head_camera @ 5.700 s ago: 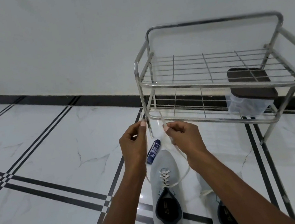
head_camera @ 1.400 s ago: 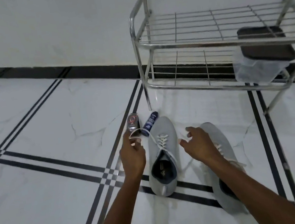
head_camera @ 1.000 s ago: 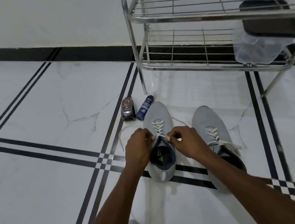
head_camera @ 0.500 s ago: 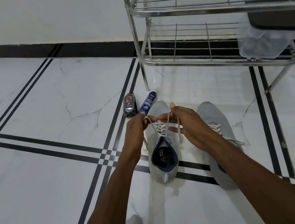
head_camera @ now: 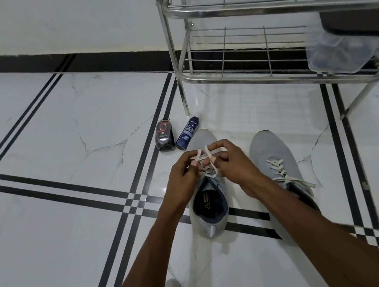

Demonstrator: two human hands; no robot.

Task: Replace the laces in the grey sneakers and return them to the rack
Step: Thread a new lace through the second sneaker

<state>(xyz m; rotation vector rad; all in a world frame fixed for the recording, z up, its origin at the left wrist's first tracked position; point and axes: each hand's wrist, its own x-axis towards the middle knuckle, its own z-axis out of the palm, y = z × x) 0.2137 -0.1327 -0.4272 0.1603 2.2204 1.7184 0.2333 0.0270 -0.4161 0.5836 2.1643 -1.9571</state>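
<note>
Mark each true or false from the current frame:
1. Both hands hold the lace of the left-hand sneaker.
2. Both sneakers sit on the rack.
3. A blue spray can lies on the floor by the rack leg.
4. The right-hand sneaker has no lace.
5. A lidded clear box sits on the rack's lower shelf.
1. True: the left hand and right hand both pinch the lace over the left-hand sneaker.
2. False: both sneakers are on the floor, in front of the rack.
3. True: the spray can lies there, next to a dark bottle.
4. False: the right-hand sneaker is laced.
5. True: the box has a dark lid.
</note>
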